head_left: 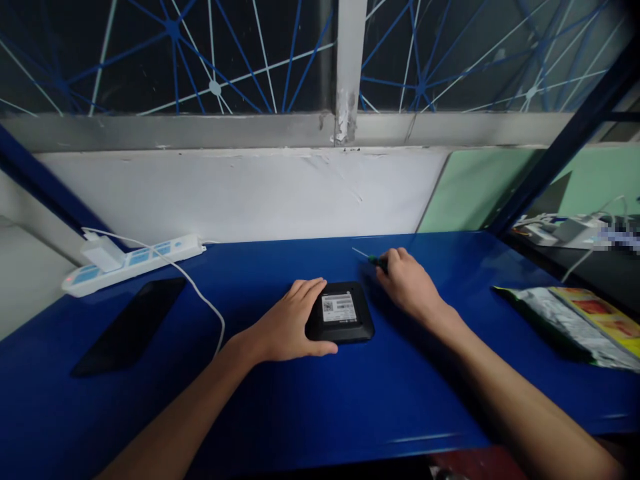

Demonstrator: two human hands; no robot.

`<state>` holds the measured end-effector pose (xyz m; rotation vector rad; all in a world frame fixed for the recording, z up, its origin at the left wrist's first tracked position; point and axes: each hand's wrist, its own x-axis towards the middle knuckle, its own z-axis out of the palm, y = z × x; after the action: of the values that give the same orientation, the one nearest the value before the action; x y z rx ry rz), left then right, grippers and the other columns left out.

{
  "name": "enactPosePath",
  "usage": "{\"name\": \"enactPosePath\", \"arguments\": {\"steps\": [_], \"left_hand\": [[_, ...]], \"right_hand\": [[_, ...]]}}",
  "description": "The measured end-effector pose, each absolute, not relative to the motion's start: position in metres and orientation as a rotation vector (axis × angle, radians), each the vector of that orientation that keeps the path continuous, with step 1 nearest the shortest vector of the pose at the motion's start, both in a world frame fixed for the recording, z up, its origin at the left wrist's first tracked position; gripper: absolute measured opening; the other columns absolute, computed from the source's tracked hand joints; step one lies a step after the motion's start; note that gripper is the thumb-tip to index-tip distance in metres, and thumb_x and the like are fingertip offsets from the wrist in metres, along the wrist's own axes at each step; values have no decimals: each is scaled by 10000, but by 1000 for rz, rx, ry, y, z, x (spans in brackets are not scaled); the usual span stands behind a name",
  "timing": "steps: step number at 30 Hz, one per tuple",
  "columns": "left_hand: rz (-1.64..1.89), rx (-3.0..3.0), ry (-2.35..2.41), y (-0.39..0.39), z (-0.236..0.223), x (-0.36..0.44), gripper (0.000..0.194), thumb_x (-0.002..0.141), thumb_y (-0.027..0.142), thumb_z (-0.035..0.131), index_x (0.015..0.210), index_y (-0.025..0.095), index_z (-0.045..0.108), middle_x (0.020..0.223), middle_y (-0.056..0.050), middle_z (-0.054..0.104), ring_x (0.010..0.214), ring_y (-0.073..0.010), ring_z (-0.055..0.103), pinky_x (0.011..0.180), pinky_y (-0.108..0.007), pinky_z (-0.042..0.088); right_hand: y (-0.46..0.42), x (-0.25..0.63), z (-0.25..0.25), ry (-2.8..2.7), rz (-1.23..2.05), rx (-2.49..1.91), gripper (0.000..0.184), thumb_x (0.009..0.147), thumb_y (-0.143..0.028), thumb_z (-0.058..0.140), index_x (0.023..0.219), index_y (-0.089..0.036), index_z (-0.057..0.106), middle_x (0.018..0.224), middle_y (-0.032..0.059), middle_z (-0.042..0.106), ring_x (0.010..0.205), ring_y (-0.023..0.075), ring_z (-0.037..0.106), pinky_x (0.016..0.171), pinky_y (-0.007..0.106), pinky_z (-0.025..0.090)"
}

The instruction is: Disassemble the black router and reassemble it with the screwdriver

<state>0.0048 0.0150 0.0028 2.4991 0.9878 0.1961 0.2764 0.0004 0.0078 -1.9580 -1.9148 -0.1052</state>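
Across our bench (300,413), foil packet (575,327) near the right edge, black slab (133,323) toward the left, power strip (130,265) behind. Our left hand (287,320) clasps a labelled device (345,310); beyond its far-right corner, our right hand (407,280) grips a screwdriver (379,261).

Over the desk (300,413), the left hand (287,323) and the right hand (407,283) are both showing bare, the left one displaying slim fingers (300,289) and a rounded thumb (323,347), the right one rounded knuckles (401,253). The left forearm (200,400) and right forearm (500,373) are likewise showing bare skin, their smooth outlines broadening towards the desk's near edge. Below that edge, a dim reddish patch (480,461) is peeping out, possibly belonging to clothing, though gloom and blur are making it hard to tell.
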Motion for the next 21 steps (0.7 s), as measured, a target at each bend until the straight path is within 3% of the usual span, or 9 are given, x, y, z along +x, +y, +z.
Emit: {"name": "enactPosePath", "arguments": {"steps": [5,9,11,15,21], "left_hand": [[192,2442,1021,18,1,4,1228,663,712,740,1599,149,181,1615,-190,296,1494,-431,220,1197,-641,275],[196,2432,1041,23,1,-1,1224,662,711,739,1605,174,173,1607,-186,308,1486,-442,230,1185,-667,270],[196,2427,1051,26,2,-2,1222,661,705,741,1604,173,176,1606,-190,308,1486,-443,223,1183,-668,267],[196,2428,1062,29,2,-5,1213,657,686,750,1598,165,189,1609,-186,302,1489,-436,212,1189,-657,261],[193,2436,1070,29,3,-6,1170,671,696,738,1589,198,209,1574,-170,350,1466,-426,267,1168,-645,318]], "right_hand": [[9,297,24,-1587,57,-1621,342,919,-354,569,1159,-138,682,1084,163,655,979,272,661,954,476,513],[10,300,33,-1245,380,-1343,520,828,-432,716,1269,-177,607,974,80,696,768,190,663,808,426,566],[10,296,33,-1117,453,-1215,560,770,-430,781,1235,-177,599,866,33,677,729,173,661,774,399,578],[10,289,33,-1031,524,-1078,452,757,-410,795,1108,-195,607,773,-12,640,654,144,651,714,362,592],[6,284,37,-1130,544,-1074,346,818,-399,743,1093,-230,621,772,-32,624,558,106,602,605,320,555]]}}
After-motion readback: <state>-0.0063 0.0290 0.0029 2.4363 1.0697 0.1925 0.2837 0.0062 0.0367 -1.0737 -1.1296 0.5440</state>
